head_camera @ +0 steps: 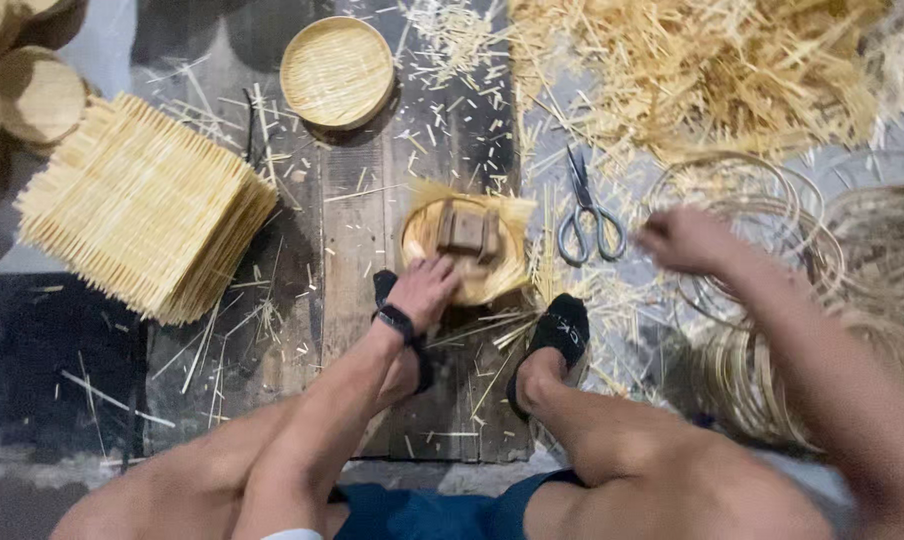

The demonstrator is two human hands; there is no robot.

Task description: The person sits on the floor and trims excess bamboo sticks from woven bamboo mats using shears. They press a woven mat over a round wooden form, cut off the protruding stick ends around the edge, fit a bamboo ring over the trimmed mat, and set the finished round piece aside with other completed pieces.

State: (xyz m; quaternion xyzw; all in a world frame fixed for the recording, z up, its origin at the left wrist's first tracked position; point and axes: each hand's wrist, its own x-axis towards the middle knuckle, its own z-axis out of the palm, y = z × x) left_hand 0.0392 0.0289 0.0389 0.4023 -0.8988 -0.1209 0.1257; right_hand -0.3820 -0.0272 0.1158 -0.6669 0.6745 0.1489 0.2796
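Pressing down w/ the left hand [424,290], the person pins the near rim of a round woven bamboo tray [464,252] on the plank floor [352,230]; fingers [442,268] lie spread and flat on the weave, not curled round anything. A small wooden block [467,230] sits on the tray's middle, just beyond the fingertips. Right hand [684,238] hovers over a heap of thin bamboo hoops [762,260], blurred, so can't tell how far its fingers are open or whether they grip a hoop. Scissors [587,212] lie between tray and right hand, apart from both. Two black-socked feet [557,335] rest just below the tray. Stack of square woven mats [142,205] at left, finished round tray [337,72] beyond, loose bamboo strips [712,70] piled top right.
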